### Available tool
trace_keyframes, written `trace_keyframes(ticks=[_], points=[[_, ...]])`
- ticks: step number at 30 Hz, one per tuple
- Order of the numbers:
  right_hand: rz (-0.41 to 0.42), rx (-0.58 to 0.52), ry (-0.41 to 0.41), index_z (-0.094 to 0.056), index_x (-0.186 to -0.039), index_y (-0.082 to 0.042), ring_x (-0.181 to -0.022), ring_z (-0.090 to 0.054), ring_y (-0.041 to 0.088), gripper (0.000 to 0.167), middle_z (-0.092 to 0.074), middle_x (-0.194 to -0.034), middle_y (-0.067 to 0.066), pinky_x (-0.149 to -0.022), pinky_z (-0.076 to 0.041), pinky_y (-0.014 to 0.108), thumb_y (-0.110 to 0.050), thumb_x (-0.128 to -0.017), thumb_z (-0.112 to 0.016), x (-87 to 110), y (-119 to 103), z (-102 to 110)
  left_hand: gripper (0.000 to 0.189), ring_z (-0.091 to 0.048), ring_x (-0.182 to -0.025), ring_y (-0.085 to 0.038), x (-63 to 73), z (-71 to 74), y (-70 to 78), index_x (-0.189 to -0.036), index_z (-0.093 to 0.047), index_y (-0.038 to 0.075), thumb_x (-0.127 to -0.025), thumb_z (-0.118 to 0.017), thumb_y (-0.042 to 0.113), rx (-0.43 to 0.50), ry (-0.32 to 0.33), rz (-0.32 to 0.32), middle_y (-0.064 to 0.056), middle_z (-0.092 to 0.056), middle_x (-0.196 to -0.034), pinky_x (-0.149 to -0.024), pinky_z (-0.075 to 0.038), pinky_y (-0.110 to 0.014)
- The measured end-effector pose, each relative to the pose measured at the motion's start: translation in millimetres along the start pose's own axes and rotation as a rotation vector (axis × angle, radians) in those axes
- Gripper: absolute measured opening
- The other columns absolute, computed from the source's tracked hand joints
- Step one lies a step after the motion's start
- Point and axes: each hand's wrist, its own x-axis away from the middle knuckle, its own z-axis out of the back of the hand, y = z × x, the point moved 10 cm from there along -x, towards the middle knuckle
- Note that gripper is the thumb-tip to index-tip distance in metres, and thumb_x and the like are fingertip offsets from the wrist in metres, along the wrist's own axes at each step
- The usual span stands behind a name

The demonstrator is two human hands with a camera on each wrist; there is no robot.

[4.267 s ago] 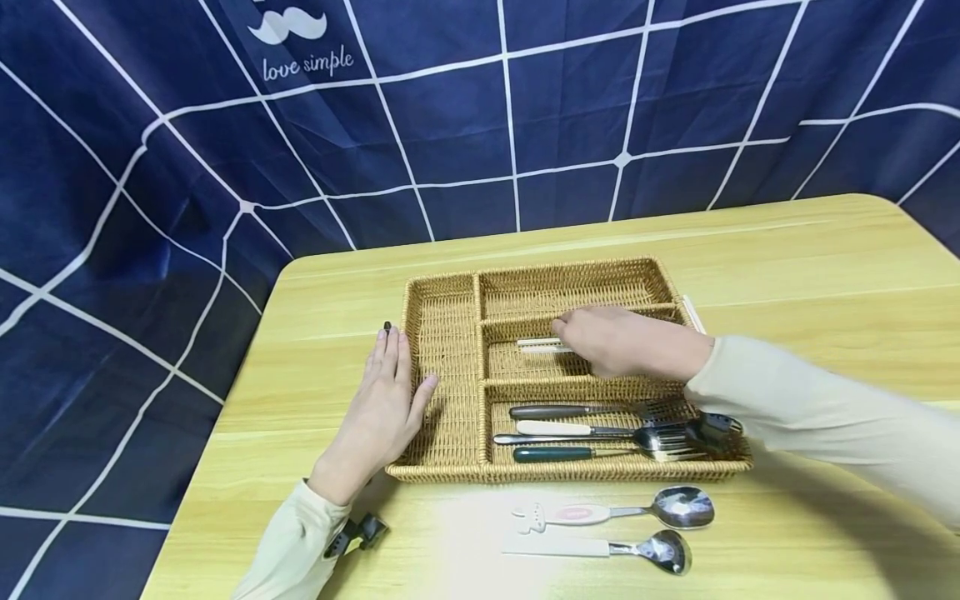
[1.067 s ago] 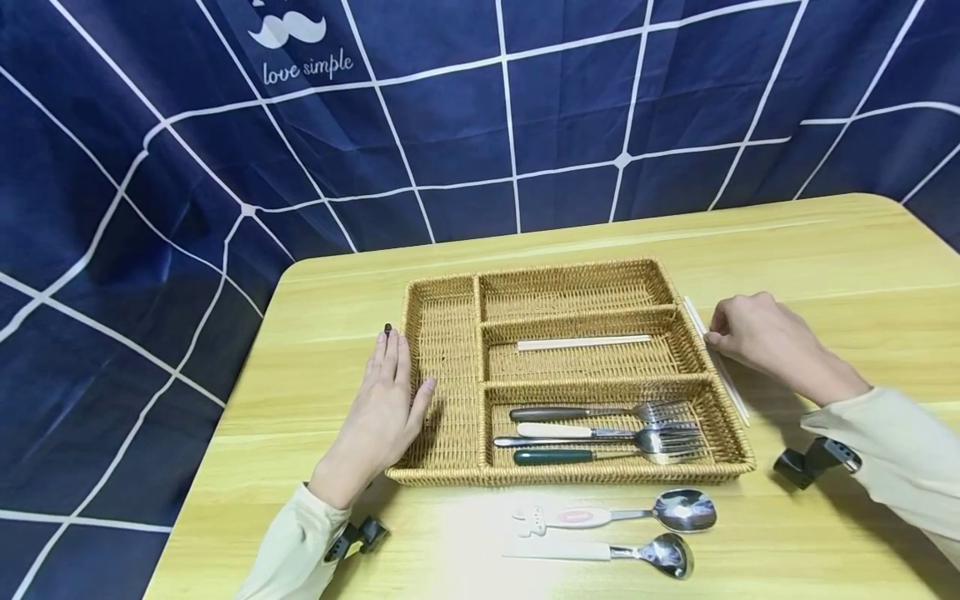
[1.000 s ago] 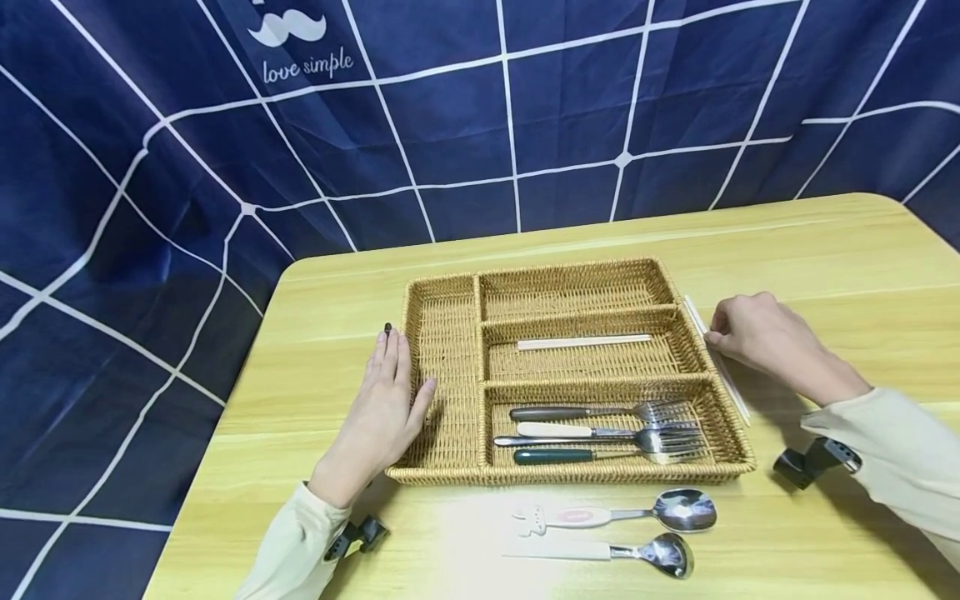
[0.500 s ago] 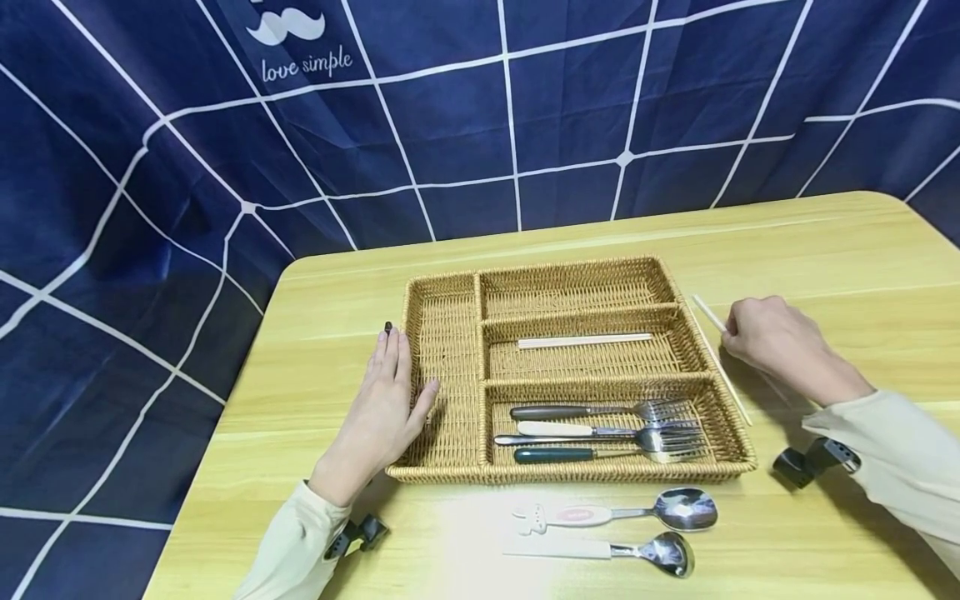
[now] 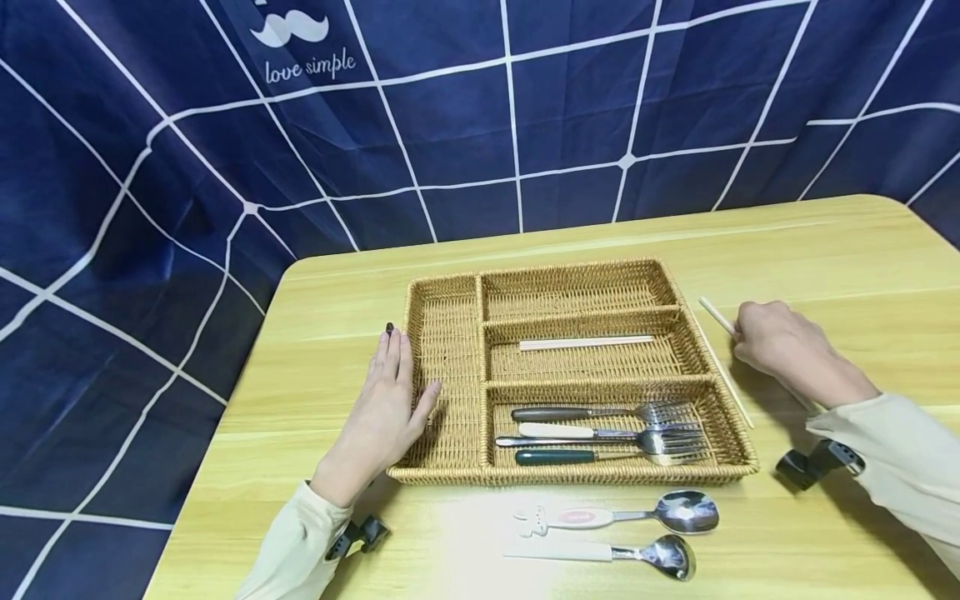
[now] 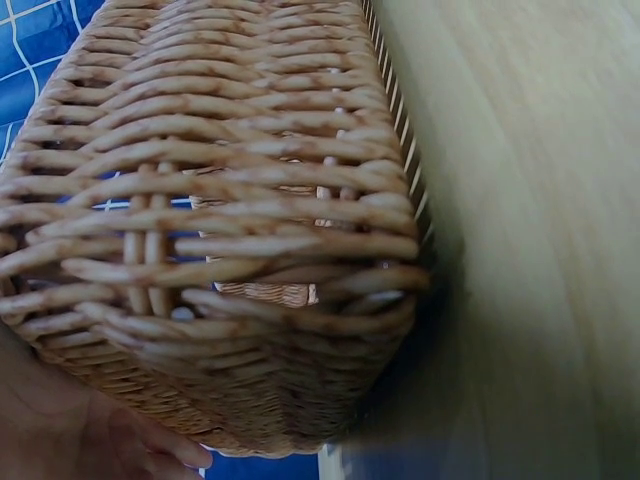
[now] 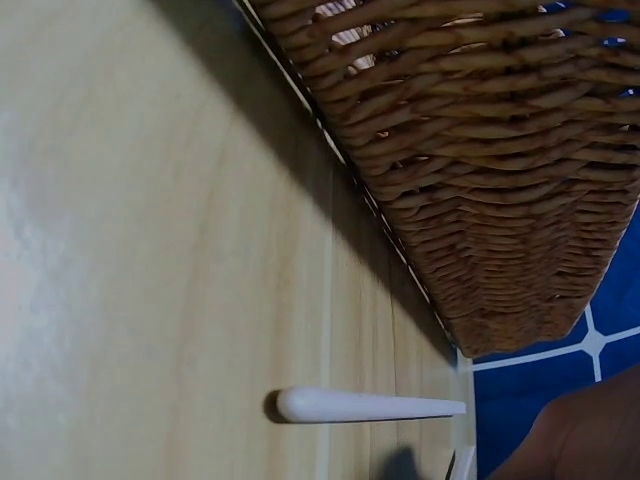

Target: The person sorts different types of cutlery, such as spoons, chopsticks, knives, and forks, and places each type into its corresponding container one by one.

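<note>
A wicker cutlery tray (image 5: pixel 585 477) with several compartments lies on the table. My left hand (image 5: pixel 378 417) rests along its left side, fingers straight and thumb over the rim; the left wrist view shows the hand (image 6: pixel 70 430) by the wicker wall. Right of the tray, my right hand (image 5: pixel 787 346) pinches a pale chopstick (image 5: pixel 717 316). Its blunt end (image 7: pixel 370 405) shows low in the right wrist view. A second chopstick (image 5: pixel 729 383) lies along the tray's right wall. Inside the middle compartment is a pair of chopsticks (image 5: pixel 585 342).
Several forks (image 5: pixel 555 431) fill the front compartment, handles to the left. Before the tray lie a rabbit-handled spoon (image 5: pixel 577 518) and a white-handled spoon (image 5: pixel 558 550). A blue checked cloth (image 5: pixel 570 117) hangs behind the table (image 5: pixel 840 275).
My right hand has left the chopsticks in the middle compartment and gone to those right of the tray. It has drawn one slightly rightward, away from the other. The left hand stays put.
</note>
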Motion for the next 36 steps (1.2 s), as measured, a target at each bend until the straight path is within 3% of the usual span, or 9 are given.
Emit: trace_keyframes(ticks=[10,16,24,36], points=[[-0.002,0.02,0.051,-0.051,-0.087,0.008,-0.06,-0.05,0.029,0.016,-0.053,-0.07,0.017,-0.045,-0.047,0.038,0.0,-0.079,-0.062,0.4,-1,7,0.076,-0.006,-0.144,-0.045,-0.3,0.4,0.6,-0.147,-0.011,-0.015,-0.103,-0.041,0.039,0.008,0.024,-0.019,-0.034,-0.006,-0.154,-0.117,-0.015,-0.053],[0.053,0.079,0.201,-0.047,-0.086,0.011,-0.06,-0.053,0.034,0.025,-0.051,-0.072,0.023,-0.043,-0.048,0.046,0.003,-0.073,-0.066,5.2,-12,24,0.073,-0.003,-0.144,-0.044,0.1,0.1,0.4,-0.147,-0.01,-0.015,-0.104,-0.037,0.038,-0.001,0.015,-0.016,-0.033,-0.004,-0.155,-0.117,-0.015,-0.053],[0.142,0.146,0.353,-0.045,-0.082,0.01,-0.054,-0.05,0.035,0.026,-0.047,-0.069,0.023,-0.037,-0.045,0.044,0.004,-0.071,-0.067,14.9,-31,48,0.069,-0.003,-0.145,-0.043,0.5,0.3,0.5,-0.147,-0.009,-0.014,-0.105,-0.029,0.037,-0.01,0.012,-0.012,-0.032,-0.004,-0.155,-0.117,-0.015,-0.053],[0.184,0.191,0.415,-0.044,-0.081,0.01,-0.06,-0.051,0.039,0.018,-0.048,-0.072,0.025,-0.038,-0.044,0.05,0.009,-0.074,-0.06,19.1,-46,60,0.066,-0.001,-0.145,-0.042,0.4,0.1,0.6,-0.148,-0.01,-0.014,-0.106,-0.031,0.033,0.013,0.006,-0.006,-0.03,-0.001,-0.156,-0.118,-0.011,-0.051]])
